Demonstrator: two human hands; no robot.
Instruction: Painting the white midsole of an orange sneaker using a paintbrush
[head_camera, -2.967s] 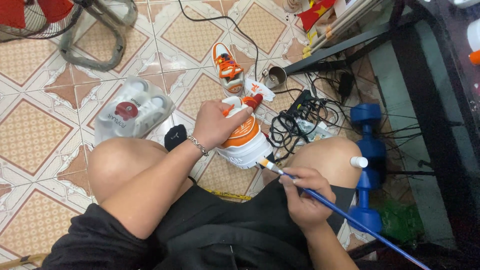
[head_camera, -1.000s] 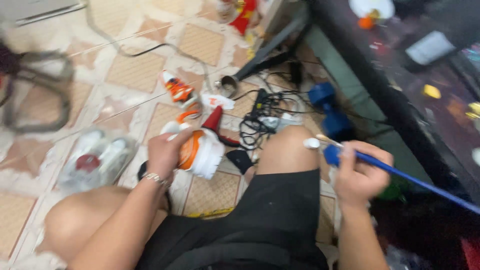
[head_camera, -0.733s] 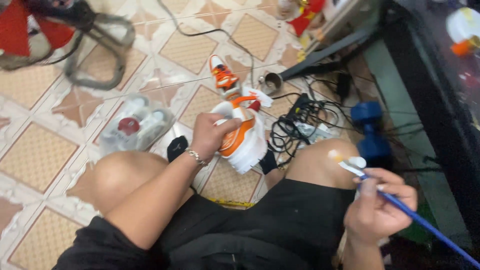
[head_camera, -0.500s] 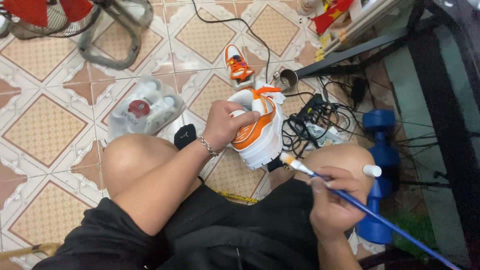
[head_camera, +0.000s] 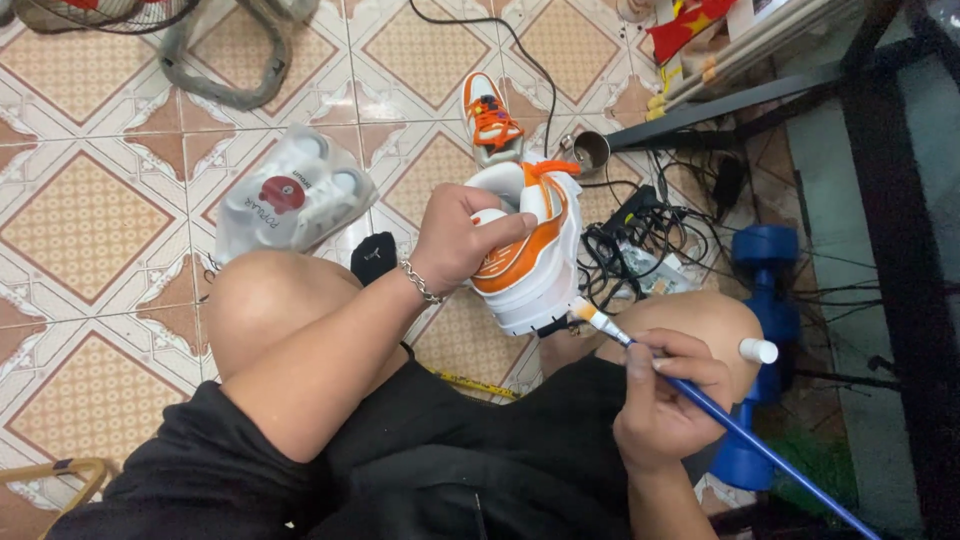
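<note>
Orange-white sneaker (head_camera: 528, 250) in left hand (head_camera: 455, 240); clear round-labelled bag (head_camera: 290, 197) beside.

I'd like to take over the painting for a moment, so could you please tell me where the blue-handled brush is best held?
Hold the blue-handled brush on its thin handle just behind the bristles, as the right hand does. Come from the right, since the shoe in the left hand crowds the tip.

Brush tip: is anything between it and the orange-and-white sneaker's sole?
Nothing visible. The paintbrush in the right hand has its tip right by the sole of the sneaker, which the left hand holds up above the tangled cables.
</note>
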